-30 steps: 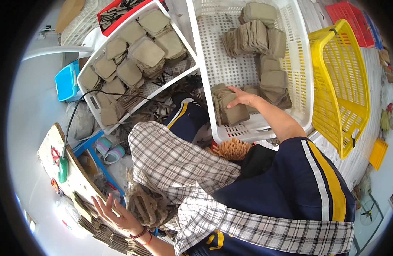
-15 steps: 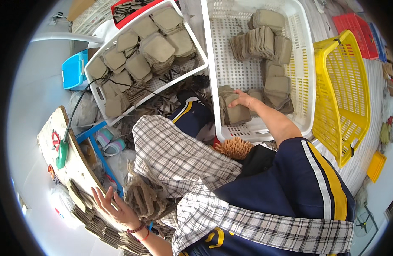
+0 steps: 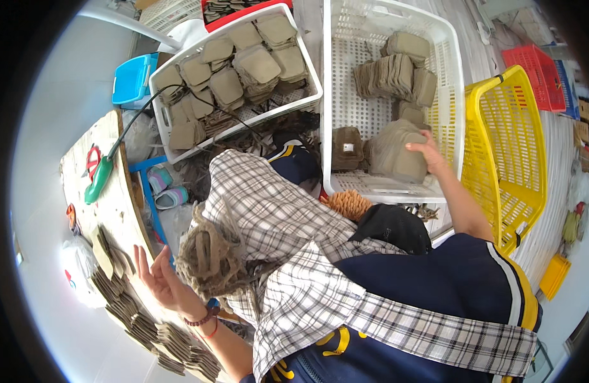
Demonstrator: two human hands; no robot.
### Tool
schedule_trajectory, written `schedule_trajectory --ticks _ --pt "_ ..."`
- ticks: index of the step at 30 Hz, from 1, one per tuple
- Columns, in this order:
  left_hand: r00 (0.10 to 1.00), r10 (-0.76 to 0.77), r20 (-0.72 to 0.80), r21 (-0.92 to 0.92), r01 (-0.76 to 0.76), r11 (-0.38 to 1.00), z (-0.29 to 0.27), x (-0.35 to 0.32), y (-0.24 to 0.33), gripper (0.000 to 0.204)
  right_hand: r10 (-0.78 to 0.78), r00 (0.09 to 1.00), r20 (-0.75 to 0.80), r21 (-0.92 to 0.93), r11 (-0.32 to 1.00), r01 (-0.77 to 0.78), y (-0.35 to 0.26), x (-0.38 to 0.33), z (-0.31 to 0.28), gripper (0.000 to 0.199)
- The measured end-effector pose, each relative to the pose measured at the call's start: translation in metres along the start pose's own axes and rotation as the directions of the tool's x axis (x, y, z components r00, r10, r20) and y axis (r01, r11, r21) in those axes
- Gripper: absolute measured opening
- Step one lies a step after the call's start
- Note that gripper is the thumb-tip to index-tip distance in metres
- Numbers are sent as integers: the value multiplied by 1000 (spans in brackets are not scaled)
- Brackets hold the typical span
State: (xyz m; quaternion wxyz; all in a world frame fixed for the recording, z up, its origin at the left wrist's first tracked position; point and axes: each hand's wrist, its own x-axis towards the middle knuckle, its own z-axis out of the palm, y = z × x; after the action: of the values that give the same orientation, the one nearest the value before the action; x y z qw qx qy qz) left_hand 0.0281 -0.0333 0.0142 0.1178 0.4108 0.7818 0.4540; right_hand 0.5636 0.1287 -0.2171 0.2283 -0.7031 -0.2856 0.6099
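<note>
Gripping: right hand (image 3: 428,153), thumb and fingers closed on the right edge of a stack of grey-brown pads (image 3: 395,156). Pretty blurry there, so can't tell if it's clear of the basket floor. Holding it by the edge probably keeps the loose layers together.
Left fingers: left hand (image 3: 163,284) has its fingers loosely curled and spread, nothing visible in it. It's hanging just beside the wooden board (image 3: 80,147), likely just out of the way.
Stack's spot: near end of the tall white basket (image 3: 358,118), right of a darker brown stack (image 3: 347,137) with a small white tag on top.
Rest of that basket: a row of pads (image 3: 384,75) stands on edge, other piles sit toward the right wall, presumably bunched so a handful comes up easily.
Lap: checked apron (image 3: 256,191), with a tangle of grey-brown strips (image 3: 211,252) resting against it.
Wooden board: green-handled tool (image 3: 101,179) and red-handled scissors (image 3: 93,161) side by side, seemingly kept within left-hand reach.
Farther out: shallow white crate (image 3: 312,68) loaded with pad piles, yellow basket (image 3: 515,118) off to the right.
</note>
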Motion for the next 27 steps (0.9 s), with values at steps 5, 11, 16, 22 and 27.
schedule_trajectory --ticks 5,11,16,22,27 --pt "979 -160 127 -243 187 952 -10 -7 13 39 -479 869 -124 -249 863 440 -65 -40 -7 82" --pt "738 -158 657 -601 638 482 -9 8 11 62 -912 385 139 -372 313 874 -176 -114 109 77" --pt "582 82 809 -588 800 120 -20 30 25 89 -768 -419 484 -101 -525 845 -224 -202 262 51" --pt "840 -233 490 -818 536 208 -100 -19 -21 62 -297 -898 325 218 -900 377 -156 -270 388 25" --pt "845 -288 451 -845 508 167 -175 -50 -94 57 -65 -963 262 321 -935 150 -103 -302 463 29"
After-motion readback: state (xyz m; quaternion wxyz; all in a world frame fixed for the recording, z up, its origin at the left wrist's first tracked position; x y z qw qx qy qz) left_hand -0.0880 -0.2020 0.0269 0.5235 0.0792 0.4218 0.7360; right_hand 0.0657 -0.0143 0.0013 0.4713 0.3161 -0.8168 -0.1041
